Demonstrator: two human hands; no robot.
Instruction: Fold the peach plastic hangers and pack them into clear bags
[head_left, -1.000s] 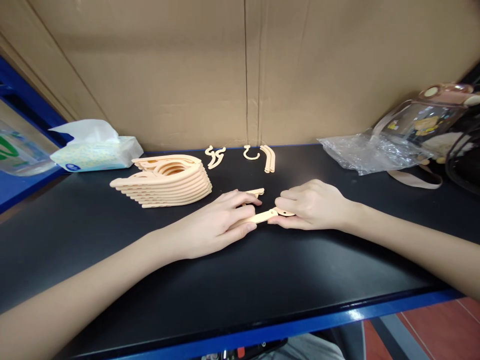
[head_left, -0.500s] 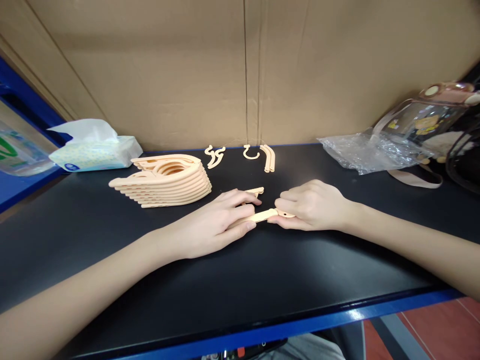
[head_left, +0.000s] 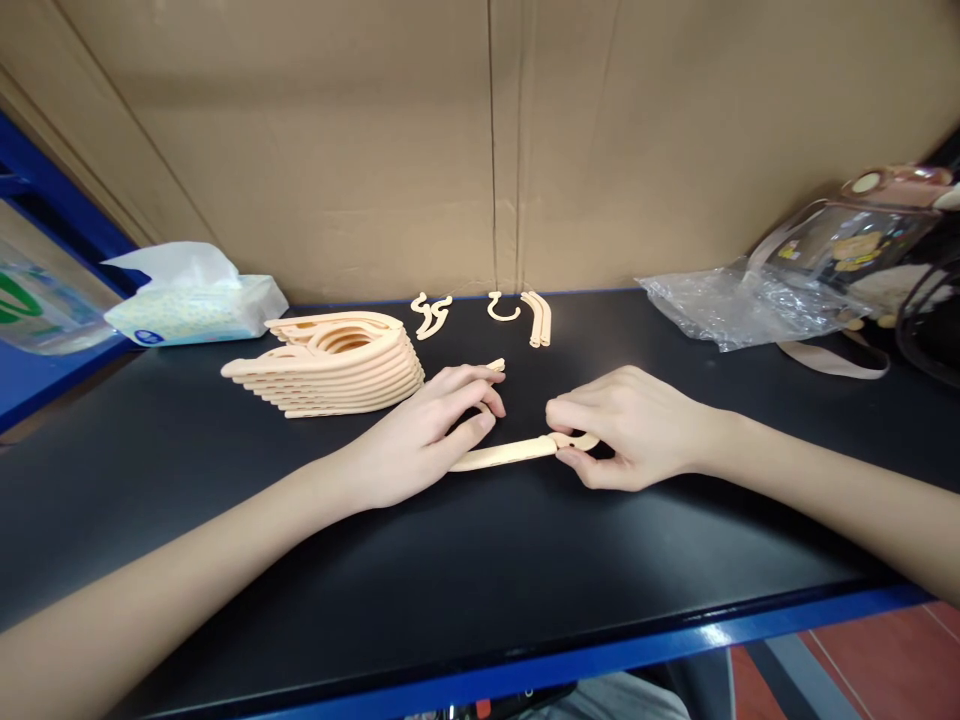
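A beige folding clothes hanger (head_left: 510, 454) lies low over the black table in front of me. My right hand (head_left: 634, 425) pinches it at the hooked end, thumb below and fingers above. Curled over its other end is my left hand (head_left: 427, 430), with part of the hanger between thumb and fingers. One tip of the hanger shows beyond the left fingers; the palm hides the rest. Left of the hands stands a neat stack of matching hangers (head_left: 337, 370). Farther back lie loose hanger pieces: small curved parts (head_left: 433, 315), a hook (head_left: 502, 308) and a pair of arms (head_left: 536, 320).
A tissue pack (head_left: 195, 310) sits at the back left, near a clear plastic package (head_left: 45, 300). Crinkled clear plastic (head_left: 742, 300) and a transparent bag with a strap (head_left: 855, 250) lie at the back right. Cardboard (head_left: 337, 150) walls the back; a blue edge (head_left: 600, 655) borders the front.
The hanger has come slightly nearer to me, and more of its arm now shows between the hands. My left hand has shifted left along it, thumb lifted off the near arm.
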